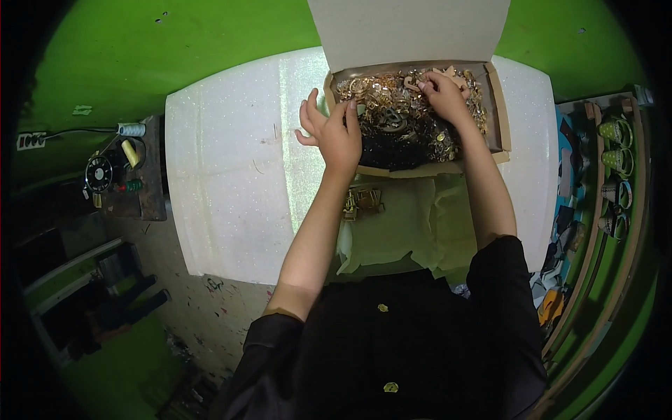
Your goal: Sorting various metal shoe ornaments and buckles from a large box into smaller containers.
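An open cardboard box (499,112) with its lid raised stands at the far side of the white table. Many small gold and silver metal pieces (381,91), apparently buckles and fittings, fill it, with a dark heap (395,150) of black pieces at its near side. Over the box's left edge is my left hand (336,136), fingers spread, holding nothing visible. My right hand (446,98) reaches into the upper right part of the box, fingertips pinched among the metal pieces. Whatever lies between those fingertips is too small to name. A tan piece (448,73) lies beside that hand.
Nearer me, a small pile of gold buckles (363,200) lies by pale, creased paper (392,238) on the white sparkly table (224,168). A wooden rack (595,196) with sandals (616,161) stands at right. Thread spools (131,152) sit on a small dark table at left.
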